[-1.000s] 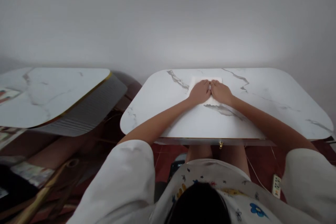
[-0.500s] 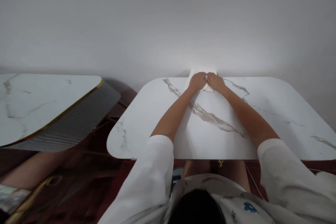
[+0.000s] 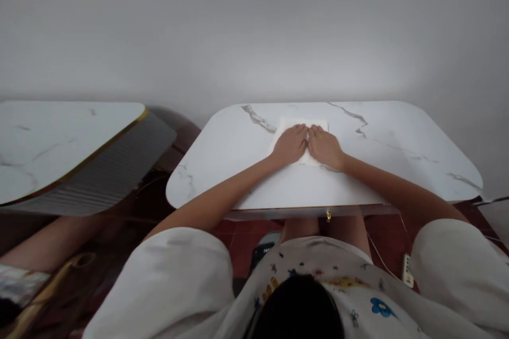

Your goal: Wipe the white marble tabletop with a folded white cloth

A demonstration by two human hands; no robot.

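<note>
Both palms rest on a thin white sheet [image 3: 307, 159], a tissue or cloth, spread over the middle of a white marbled tabletop [image 3: 222, 159]. My left hand [image 3: 291, 144] lies on its left half, fingers stretched forward. Beside it, my right hand [image 3: 326, 146] presses on the right half, also with flat fingers. The two hands meet at the thumbs and index fingers. Part of the sheet under them is hidden.
A grey wall [image 3: 254, 26] stands behind the table. To the left is a second marbled table [image 3: 59, 153] with a ribbed side, and a person's leg [image 3: 59, 241] below it. A power strip [image 3: 407, 271] and cable lie on the floor at right.
Both hands have come back toward me from the far edge by the wall, bringing the white sheet with them. My elbows now bend farther outward.
</note>
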